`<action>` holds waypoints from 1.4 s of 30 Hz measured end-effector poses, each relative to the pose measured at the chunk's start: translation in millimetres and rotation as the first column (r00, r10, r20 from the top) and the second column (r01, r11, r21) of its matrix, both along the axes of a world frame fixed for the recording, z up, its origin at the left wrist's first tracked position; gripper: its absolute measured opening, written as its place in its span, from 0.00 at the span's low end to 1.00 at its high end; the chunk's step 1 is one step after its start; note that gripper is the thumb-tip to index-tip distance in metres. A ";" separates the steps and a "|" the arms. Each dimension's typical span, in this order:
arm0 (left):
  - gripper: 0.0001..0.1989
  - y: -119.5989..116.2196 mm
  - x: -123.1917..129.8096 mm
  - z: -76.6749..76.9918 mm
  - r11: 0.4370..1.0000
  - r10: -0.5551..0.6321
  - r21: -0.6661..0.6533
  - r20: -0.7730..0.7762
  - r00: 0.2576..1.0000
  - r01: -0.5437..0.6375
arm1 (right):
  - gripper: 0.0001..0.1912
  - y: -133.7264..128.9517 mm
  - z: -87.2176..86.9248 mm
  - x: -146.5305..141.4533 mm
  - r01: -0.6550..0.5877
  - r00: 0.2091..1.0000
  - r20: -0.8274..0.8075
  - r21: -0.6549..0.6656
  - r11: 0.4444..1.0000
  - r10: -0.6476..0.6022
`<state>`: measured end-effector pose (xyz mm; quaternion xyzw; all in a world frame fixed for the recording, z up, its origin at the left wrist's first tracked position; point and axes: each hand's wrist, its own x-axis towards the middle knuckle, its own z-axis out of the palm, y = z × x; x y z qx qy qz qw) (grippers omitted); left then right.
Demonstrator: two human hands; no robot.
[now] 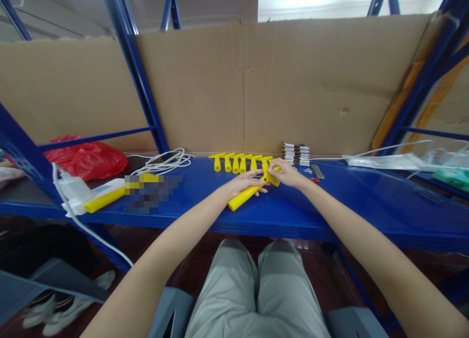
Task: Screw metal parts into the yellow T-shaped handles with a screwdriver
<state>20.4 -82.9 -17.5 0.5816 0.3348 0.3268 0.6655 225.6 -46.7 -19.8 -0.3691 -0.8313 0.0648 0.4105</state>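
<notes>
My left hand is wrapped round a yellow tool, whose thick handle points down and left toward the front edge of the blue table. At the tool's wide head my right hand is closed, its fingertips pinching the yellow part near the top. Whether a smaller piece is between those fingertips is too small to tell. Just behind my hands, several similar yellow tools lie side by side in a row, heads toward the cardboard.
Bundled white strips, a small grey metal piece and a white packet lie to the right. A coiled white cable, red plastic bag and another yellow handle are left. Cardboard stands behind; blue posts flank it.
</notes>
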 end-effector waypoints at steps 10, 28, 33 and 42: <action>0.32 0.2 0.4 -0.3 0.999 0.017 0.029 -0.007 1.000 -0.017 | 0.08 -3.8 1.7 -6.5 0.025 0.998 -0.049 -0.013 1.000 -0.026; 0.33 -2.2 -1.2 1.8 0.998 -0.022 0.066 -0.007 1.000 0.023 | 0.21 -3.2 -6.1 -9.0 -0.096 0.935 -0.356 -0.241 0.966 0.005; 0.32 -4.1 -2.1 2.2 0.996 -0.062 0.064 0.031 0.998 0.060 | 0.26 -7.5 -2.1 -6.0 -0.181 0.941 -0.335 -0.367 0.912 0.052; 0.36 -4.4 -3.0 2.7 0.994 -0.105 0.051 0.101 0.989 0.100 | 0.31 -14.9 7.7 -5.4 -0.219 0.946 -0.307 -0.372 0.902 0.103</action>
